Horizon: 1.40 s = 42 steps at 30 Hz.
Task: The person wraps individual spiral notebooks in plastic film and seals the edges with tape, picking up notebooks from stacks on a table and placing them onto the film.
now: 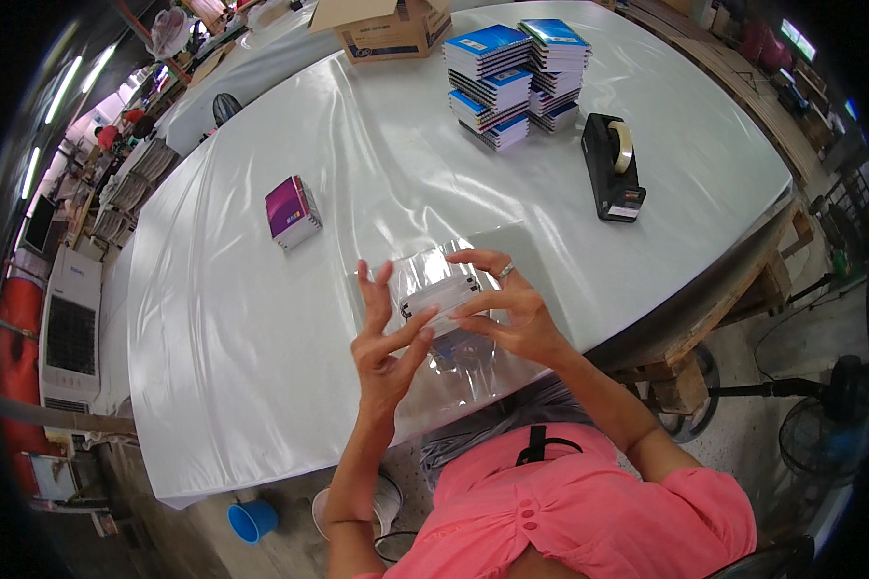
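In front of me a small stack of spiral notebooks (441,295) stands on edge, its white pages and black binding rings showing. Clear plastic film (468,372) lies around and under it, spreading toward the table's near edge. My left hand (384,340) pinches the near left side of the stack with thumb and forefinger, its other fingers raised. My right hand (517,314) grips the right side, thumb below and fingers along the top. How far the film wraps the stack is hard to make out.
A purple-covered notebook stack (293,212) lies to the left. Blue-covered spiral notebooks (497,82) are piled at the back, near an open cardboard box (386,31). A black tape dispenser (612,174) stands at right on the white-covered table (232,338). A blue bucket (252,521) is on the floor.
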Tool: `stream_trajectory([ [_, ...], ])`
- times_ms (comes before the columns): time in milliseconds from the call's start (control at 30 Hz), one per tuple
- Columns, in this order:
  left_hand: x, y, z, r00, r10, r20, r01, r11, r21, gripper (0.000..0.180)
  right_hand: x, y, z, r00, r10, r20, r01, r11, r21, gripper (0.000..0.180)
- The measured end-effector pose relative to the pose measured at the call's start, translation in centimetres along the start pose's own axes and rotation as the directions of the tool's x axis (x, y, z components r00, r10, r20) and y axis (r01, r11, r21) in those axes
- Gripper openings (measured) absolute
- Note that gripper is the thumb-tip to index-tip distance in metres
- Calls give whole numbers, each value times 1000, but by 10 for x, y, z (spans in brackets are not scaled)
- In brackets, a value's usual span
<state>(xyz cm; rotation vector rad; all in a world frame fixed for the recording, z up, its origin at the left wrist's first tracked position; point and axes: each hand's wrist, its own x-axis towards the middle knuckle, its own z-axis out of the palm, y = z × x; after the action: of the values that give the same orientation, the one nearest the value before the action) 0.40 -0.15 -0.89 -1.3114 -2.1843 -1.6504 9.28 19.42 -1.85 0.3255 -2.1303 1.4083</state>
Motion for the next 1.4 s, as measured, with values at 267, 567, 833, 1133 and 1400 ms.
stream_trajectory([
  [267,-27,-34,-19,989,-147,32,150,982,-112,48,-16,28,-12,984,175,28,-177,963,203,35],
  [567,-1,-24,-10,975,-28,221,-19,978,207,41,-8,17,1,987,156,43,-161,978,130,22],
  [833,5,-23,-4,983,-115,142,103,990,92,32,3,12,4,972,234,26,-236,965,111,9],
  [1133,20,-20,1,987,-158,16,159,983,-90,64,16,4,5,979,201,-34,-204,964,-172,15],
  [1400,43,-30,-11,748,-529,401,663,620,-419,72,25,16,3,928,368,59,-372,908,191,14],
])
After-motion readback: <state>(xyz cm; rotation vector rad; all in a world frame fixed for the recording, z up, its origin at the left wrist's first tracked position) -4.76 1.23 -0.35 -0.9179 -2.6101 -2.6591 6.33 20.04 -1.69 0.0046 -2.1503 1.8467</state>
